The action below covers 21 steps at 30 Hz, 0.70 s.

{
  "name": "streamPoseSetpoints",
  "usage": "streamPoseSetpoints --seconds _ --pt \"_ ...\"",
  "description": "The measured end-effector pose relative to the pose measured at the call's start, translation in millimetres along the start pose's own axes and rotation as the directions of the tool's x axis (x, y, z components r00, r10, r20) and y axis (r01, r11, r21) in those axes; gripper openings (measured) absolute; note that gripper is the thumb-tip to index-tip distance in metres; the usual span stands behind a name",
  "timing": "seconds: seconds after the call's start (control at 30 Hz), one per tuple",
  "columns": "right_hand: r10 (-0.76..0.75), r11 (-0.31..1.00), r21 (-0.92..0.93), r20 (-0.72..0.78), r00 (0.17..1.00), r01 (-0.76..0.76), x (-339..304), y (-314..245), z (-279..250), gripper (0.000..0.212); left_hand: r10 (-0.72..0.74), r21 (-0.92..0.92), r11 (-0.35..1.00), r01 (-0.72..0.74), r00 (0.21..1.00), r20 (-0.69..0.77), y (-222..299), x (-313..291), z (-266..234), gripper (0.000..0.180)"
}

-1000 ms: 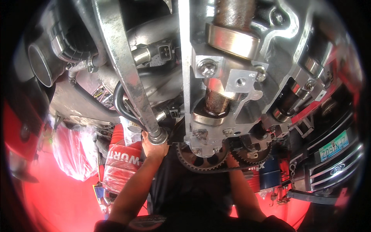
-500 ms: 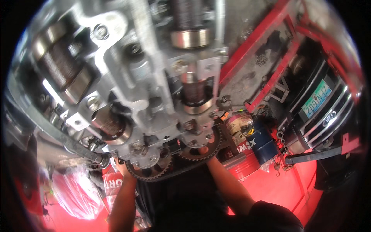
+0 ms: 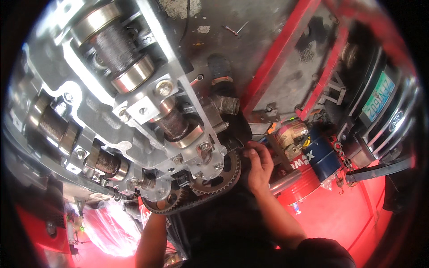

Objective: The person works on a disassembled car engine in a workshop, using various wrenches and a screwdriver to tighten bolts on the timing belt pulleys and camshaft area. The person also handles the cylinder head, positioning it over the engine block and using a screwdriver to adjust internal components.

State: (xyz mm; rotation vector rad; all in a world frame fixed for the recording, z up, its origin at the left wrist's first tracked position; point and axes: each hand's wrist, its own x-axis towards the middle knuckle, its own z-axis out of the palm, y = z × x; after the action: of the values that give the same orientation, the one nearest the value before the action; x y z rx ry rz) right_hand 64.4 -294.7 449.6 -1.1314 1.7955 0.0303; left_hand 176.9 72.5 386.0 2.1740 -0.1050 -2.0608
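Note:
A bare engine cylinder head [image 3: 120, 134] fills the left and middle. It carries camshafts, such as the dark-lobed camshaft [image 3: 115, 49], under bolted bearing caps [image 3: 143, 109]. At its near end sit two toothed cam sprockets, the right sprocket [image 3: 219, 181] and the left sprocket [image 3: 167, 203], with a dark toothed belt along their lower edge. Just right of the right sprocket is my right hand [image 3: 260, 169], its fingers curled together near the engine's edge; whatever they hold cannot be made out. My left forearm rises to the left sprocket, which hides my left hand.
Red steel frame bars [image 3: 286, 53] slant across the right. Beyond them stands a vehicle's front grille [image 3: 393, 116]. A blue drum [image 3: 322, 156] and a red drum [image 3: 297, 185] with a chain beside them are at right. Clear plastic wrapping [image 3: 109, 228] lies lower left.
My view has shifted, so the engine sits further left. My right hand has come out from behind the right sprocket to its right side. My left hand stays hidden behind the left sprocket.

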Motion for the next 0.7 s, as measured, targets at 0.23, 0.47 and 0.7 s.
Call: streamPoseSetpoints --seconds 0.23,0.47,0.7 --pt "-0.46 0.832 -0.223 0.235 0.856 0.508 -10 -91 -5 0.023 -0.014 0.035 0.999 0.012 0.998 0.058 29 -3 -5 0.055" --pt "-0.425 0.886 -0.069 0.278 0.861 0.459 -23 -83 7 0.036 -0.079 0.085 0.993 0.079 0.997 0.001 53 -12 -7 0.051" --pt "-0.379 0.922 0.056 0.326 0.866 0.383 -26 -73 0 0.04 -0.134 0.195 0.97 0.145 0.989 -0.068 96 8 -10 0.048"
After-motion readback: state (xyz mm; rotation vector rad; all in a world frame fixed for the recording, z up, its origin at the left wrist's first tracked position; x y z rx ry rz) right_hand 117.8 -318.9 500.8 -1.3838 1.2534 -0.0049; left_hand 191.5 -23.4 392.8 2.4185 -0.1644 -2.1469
